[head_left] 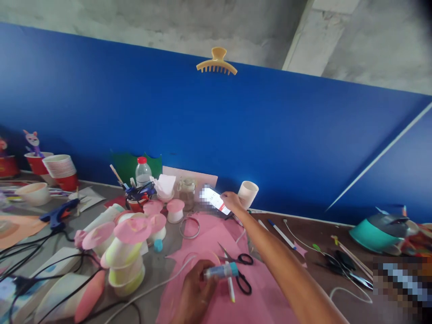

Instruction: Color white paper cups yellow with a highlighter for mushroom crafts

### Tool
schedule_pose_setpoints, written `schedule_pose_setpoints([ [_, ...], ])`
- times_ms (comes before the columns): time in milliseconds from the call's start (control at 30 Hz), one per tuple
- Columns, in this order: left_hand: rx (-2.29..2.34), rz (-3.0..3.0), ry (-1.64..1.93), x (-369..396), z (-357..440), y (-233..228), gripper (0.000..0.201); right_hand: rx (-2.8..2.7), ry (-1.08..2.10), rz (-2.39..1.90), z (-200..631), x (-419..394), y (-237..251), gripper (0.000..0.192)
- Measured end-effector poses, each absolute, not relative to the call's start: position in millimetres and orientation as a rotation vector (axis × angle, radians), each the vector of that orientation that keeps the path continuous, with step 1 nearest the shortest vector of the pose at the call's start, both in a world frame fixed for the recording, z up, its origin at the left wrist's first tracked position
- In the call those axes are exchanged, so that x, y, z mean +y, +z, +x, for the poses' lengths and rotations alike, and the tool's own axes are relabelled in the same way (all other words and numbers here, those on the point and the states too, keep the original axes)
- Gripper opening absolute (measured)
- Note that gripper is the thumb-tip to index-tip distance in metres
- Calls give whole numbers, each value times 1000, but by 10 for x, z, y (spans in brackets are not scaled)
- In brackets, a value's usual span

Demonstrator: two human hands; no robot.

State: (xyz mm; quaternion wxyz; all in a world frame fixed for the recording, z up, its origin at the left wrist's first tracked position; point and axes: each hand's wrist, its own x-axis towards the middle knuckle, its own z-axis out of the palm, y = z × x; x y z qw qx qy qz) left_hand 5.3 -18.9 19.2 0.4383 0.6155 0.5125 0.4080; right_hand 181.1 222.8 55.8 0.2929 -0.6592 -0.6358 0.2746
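Note:
Near the bottom centre, my left hand is closed around a glue stick with a light blue cap that points right. Farther forward, my right hand grips the right edge of a smartphone with its screen lit, near the blue panel. Black-handled scissors lie just beyond the glue stick, on pink paper. A white pen rests partly behind the glue stick. Left of my left hand stand paper cups with pink round tops.
A blue partition closes the table's back, with a hair claw clip on its top edge. At left are a glue gun, black cables and stacked cups. A white cup stands behind my right hand; a teal container sits right.

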Motion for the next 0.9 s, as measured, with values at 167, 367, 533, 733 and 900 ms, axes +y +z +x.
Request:
schedule_pose_setpoints([
  [167, 1269, 1524, 1034, -196, 49, 166, 33, -1791, 728, -1776, 1718, 2311, 527, 30],
  [367, 1274, 1480, 1094, -214, 91, 144, 34, -1888, 717, -1802, 1624, 2446, 442, 29],
  [533, 1269, 1475, 1123, -223, 131, 117, 36, -1956, 704, -1836, 1539, 2541, 407, 29],
  [733, 1263, 1471, 1141, -224, 134, 72, 38, -1984, 658, -1870, 1494, 2582, 422, 30],
  [900, 1284, 1462, 1138, -219, 142, 64, 38, -1965, 586, -1883, 1498, 2527, 440, 31],
])
